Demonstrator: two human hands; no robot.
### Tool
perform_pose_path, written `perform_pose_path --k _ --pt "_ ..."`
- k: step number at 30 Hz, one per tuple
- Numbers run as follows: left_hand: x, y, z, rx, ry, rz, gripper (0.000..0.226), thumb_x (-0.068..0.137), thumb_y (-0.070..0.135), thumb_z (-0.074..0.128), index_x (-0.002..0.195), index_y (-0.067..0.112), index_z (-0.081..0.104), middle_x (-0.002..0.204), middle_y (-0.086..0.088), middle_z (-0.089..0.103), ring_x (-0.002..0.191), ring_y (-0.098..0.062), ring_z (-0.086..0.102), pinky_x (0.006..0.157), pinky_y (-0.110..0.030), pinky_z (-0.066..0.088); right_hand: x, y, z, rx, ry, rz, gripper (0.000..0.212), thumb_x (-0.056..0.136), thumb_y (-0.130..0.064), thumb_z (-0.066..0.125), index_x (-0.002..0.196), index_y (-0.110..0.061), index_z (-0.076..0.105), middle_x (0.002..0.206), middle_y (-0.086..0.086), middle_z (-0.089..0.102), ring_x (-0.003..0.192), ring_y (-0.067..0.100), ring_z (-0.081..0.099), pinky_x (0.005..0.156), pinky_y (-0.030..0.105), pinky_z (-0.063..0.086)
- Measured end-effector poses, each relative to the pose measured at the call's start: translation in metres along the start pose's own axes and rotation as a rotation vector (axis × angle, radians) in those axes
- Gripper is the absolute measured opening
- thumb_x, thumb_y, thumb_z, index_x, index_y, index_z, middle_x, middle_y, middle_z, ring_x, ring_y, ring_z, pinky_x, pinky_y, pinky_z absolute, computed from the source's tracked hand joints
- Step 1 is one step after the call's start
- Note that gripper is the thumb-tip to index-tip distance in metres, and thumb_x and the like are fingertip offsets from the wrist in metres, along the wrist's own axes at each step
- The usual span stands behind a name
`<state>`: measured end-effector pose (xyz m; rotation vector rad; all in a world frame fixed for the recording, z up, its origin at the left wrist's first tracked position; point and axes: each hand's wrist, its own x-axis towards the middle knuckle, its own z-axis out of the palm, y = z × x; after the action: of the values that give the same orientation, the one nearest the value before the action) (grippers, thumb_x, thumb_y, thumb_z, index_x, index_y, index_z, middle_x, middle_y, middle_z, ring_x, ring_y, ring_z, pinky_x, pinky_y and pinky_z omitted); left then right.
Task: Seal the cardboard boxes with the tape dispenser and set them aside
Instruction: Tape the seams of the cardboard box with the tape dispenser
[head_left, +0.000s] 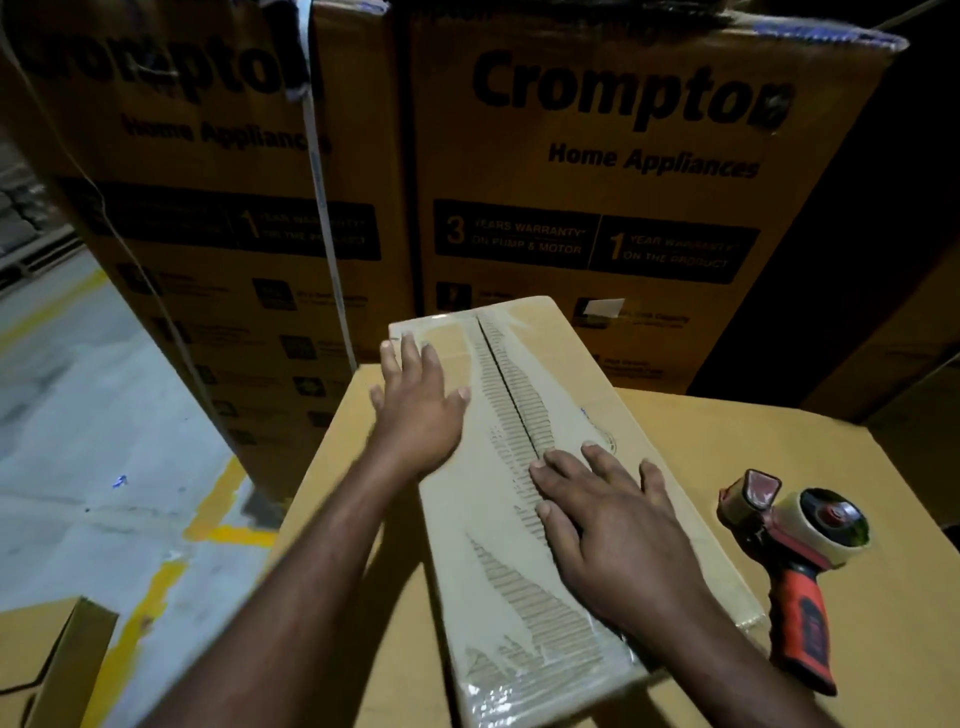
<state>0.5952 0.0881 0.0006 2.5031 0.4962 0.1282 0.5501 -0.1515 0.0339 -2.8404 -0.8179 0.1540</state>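
Resting the right hand (618, 525) flat on the near half of the long cardboard box (483, 525), fingers straight and released, tips touching the centre seam. Lying near the box's right side, on the big carton serving as surface (779, 441), the red-handled tape dispenser (795, 540), untouched. Further on, spreading the left hand (415, 410) open over the box's left flap, fingers grasping nothing. Standing behind, two tall Crompton cartons (623, 182)

box (524, 597): long, flat, seam closed | tape dispenser (795, 551): red-handled, lying beside it
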Motion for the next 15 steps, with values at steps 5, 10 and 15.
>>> perform_pose_path --k 5,10,15 --pt "-0.102 0.011 0.018 -0.498 0.029 0.001 0.081 0.106 0.040 0.045 0.159 0.031 -0.016 0.158 0.023 -0.037 0.146 0.004 -0.029 0.116 -0.026 -0.003 0.001 0.000 0.005 -0.001 0.072 -0.012 0.051 0.104 -0.052 0.027 0.154 -0.042 0.030 0.160 -0.021 0.028 0.152 0.012 0.015 0.122 0.057 0.007" --pt "-0.198 0.024 0.035 -0.742 0.086 0.080 0.076 0.096 0.065 0.048 0.150 0.052 -0.004 0.157 0.036 -0.029 0.134 0.031 -0.013 0.102 0.004 0.013 0.003 0.002 0.006 0.017 0.268 -0.060 0.044 0.100 -0.045 0.048 0.141 -0.028 0.049 0.140 -0.004 0.057 0.132 0.022 0.049 0.113 0.050 0.031" --pt "-0.234 0.025 0.064 -0.661 0.384 0.128 0.048 0.099 0.052 0.043 0.146 0.048 0.033 0.165 0.025 0.018 0.153 -0.003 0.018 0.116 -0.025 0.033 -0.027 -0.005 0.011 0.019 0.543 -0.195 0.015 0.093 -0.031 0.059 0.097 -0.018 0.065 0.093 0.002 0.063 0.088 0.024 0.056 0.082 0.039 0.042"
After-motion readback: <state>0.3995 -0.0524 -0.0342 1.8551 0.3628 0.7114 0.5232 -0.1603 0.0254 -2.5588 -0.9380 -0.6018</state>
